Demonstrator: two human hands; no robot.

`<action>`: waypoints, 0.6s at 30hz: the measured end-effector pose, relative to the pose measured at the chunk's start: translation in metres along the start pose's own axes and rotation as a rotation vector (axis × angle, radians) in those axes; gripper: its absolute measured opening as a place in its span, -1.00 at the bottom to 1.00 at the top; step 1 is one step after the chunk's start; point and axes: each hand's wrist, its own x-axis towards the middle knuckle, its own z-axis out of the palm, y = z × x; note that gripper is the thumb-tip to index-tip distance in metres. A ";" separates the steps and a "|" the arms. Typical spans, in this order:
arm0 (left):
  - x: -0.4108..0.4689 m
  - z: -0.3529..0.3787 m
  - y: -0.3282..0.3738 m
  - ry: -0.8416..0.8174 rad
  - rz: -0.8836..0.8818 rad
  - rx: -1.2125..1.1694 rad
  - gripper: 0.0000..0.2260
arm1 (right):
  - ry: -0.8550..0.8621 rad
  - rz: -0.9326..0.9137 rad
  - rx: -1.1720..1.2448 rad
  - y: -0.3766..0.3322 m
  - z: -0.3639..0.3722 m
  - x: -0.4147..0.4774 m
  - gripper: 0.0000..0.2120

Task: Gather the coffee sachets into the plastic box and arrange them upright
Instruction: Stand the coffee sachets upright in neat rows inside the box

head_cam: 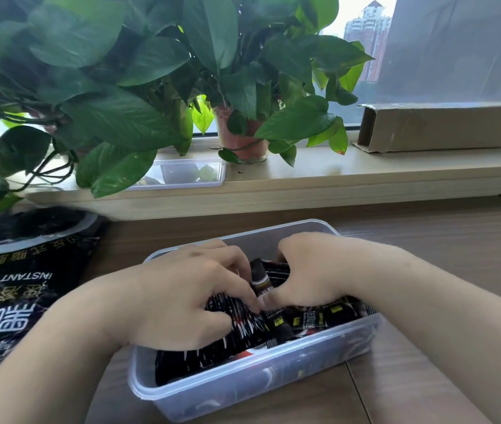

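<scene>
A clear plastic box (243,382) stands on the wooden table in front of me, packed with several black coffee sachets (307,319). Both my hands reach inside it. My left hand (194,292) has its fingers curled round a bunch of sachets at the box's left half. My right hand (310,270) curls over the sachets in the middle, thumb and fingers pinching them from the right. One sachet (258,275) sticks up between the two hands. The sachets under my palms are hidden.
A large black instant-coffee bag (19,289) lies flat on the table at left. A window ledge behind holds potted plants (240,130), a clear lidded container (181,174) and a long cardboard box (445,127). Bare table spreads to the right.
</scene>
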 end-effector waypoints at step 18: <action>-0.001 -0.011 0.005 -0.148 -0.018 -0.008 -0.55 | -0.001 0.030 -0.073 -0.005 0.000 -0.003 -0.62</action>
